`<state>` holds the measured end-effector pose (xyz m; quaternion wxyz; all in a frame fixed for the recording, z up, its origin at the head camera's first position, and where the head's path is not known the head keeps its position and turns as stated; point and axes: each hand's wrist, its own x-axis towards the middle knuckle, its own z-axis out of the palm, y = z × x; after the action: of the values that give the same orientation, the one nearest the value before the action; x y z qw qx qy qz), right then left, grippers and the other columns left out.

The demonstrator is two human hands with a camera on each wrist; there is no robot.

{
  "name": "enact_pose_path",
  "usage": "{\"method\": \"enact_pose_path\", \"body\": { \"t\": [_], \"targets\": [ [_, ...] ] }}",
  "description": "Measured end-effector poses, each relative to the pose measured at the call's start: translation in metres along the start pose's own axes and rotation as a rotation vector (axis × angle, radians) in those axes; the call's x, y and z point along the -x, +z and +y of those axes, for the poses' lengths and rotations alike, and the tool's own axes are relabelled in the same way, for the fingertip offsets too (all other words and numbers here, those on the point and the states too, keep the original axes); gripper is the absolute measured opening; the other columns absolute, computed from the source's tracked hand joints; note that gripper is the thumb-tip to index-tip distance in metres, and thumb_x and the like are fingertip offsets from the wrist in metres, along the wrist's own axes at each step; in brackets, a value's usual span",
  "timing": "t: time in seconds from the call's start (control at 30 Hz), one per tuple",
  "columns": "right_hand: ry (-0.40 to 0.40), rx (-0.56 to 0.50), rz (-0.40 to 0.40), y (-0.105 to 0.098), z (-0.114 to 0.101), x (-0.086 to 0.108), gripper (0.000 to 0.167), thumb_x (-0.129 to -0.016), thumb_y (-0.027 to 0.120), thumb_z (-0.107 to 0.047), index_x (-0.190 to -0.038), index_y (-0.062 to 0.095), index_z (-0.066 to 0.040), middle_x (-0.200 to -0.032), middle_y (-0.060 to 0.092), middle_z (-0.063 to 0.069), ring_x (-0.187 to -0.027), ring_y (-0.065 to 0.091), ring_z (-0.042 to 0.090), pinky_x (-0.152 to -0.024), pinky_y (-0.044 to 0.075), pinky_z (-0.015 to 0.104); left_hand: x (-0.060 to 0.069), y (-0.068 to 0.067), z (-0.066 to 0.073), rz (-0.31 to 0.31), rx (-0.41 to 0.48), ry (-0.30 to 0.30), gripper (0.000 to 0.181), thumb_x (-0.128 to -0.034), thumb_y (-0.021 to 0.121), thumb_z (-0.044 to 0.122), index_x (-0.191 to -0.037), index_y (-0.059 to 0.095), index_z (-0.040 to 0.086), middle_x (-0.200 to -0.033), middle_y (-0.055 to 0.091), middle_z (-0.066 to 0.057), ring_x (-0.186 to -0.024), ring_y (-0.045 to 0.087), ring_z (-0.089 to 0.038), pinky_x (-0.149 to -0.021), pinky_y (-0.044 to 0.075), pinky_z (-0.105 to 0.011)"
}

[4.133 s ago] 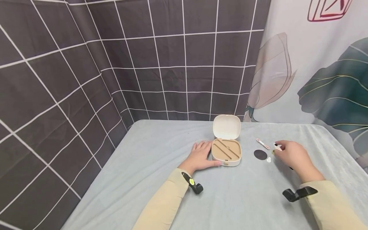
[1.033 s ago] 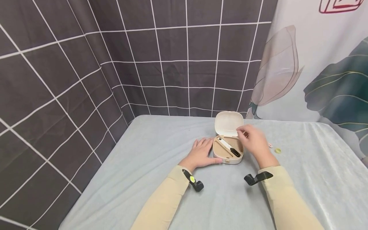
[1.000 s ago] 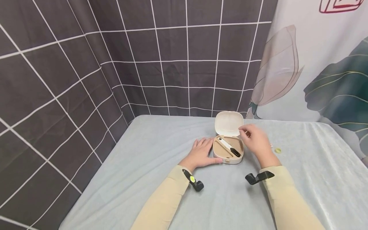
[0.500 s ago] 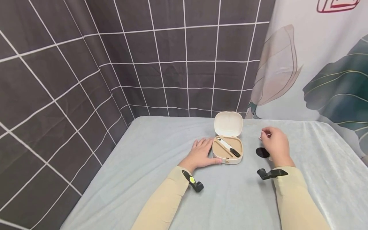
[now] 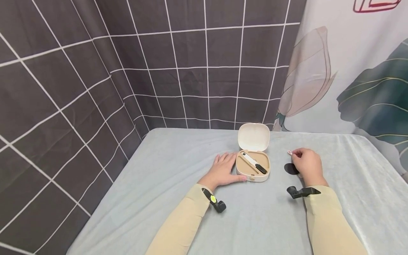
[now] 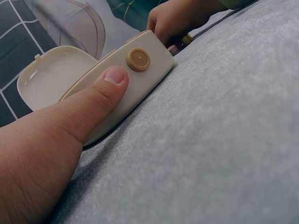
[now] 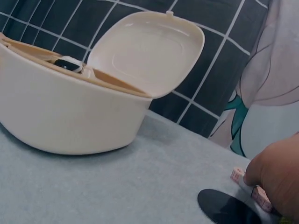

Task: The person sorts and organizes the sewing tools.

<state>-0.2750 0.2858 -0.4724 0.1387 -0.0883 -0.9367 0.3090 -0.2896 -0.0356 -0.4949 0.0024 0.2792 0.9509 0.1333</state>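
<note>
My left hand [image 5: 222, 171] lies flat beside a cream box [image 5: 256, 179], its fingers straight along the left side. Its thumb touches the box's front near a tan button clasp [image 6: 138, 59]. The box's lid [image 5: 253, 137] is raised. Inside, in a tan tray [image 5: 243, 164], lies a slim white tool [image 5: 254, 163] with a black end, its kind unclear. To the right, my right hand [image 5: 307, 164] pinches a folded pinkish tape measure [image 7: 238, 175] with a white band, on the cloth; the fingers partly hide it. A black disc [image 5: 291, 169] lies close by.
A small white piece [image 5: 300, 176] shows beside the black disc, mostly behind my right hand. A yellow-green thing [image 6: 187, 39] lies by that hand in the left wrist view. Pale cloth [image 5: 178, 166] covers the table; gridded dark fabric [image 5: 191, 85] hangs behind it.
The white-and-black tool has come into the box's tray. My right hand has moved from beside the lid rightward and down onto the tape measure. My left hand has stayed in place.
</note>
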Motion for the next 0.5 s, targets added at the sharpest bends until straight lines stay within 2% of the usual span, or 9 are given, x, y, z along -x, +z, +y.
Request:
{"method": "enact_pose_path", "body": {
  "t": [0.27, 0.5],
  "targets": [
    [0.022, 0.003, -0.032, 0.0045, -0.0006, -0.0001, 0.022, -0.094, 0.058, -0.011, -0.104, 0.071, 0.004, -0.101, 0.069, 0.024, -0.092, 0.062, 0.041, -0.076, 0.050, 0.052, 0.0005, -0.0027, 0.0019, -0.010, -0.011, -0.004, 0.108, -0.0831, 0.055, 0.081, -0.164, 0.018, 0.020, -0.166, 0.028, -0.001, -0.153, 0.018, -0.025, -0.124, 0.009, -0.052],
    [0.011, 0.016, -0.029, 0.0061, 0.0005, -0.0005, 0.019, -0.095, 0.059, -0.010, -0.102, 0.070, 0.003, -0.098, 0.069, 0.023, -0.088, 0.062, 0.039, -0.073, 0.049, 0.050, 0.0013, -0.0031, 0.0021, -0.005, -0.012, 0.001, 0.107, -0.0837, 0.055, 0.081, -0.163, 0.018, 0.019, -0.165, 0.029, -0.001, -0.153, 0.019, -0.026, -0.124, 0.009, -0.053]
  ]
}}
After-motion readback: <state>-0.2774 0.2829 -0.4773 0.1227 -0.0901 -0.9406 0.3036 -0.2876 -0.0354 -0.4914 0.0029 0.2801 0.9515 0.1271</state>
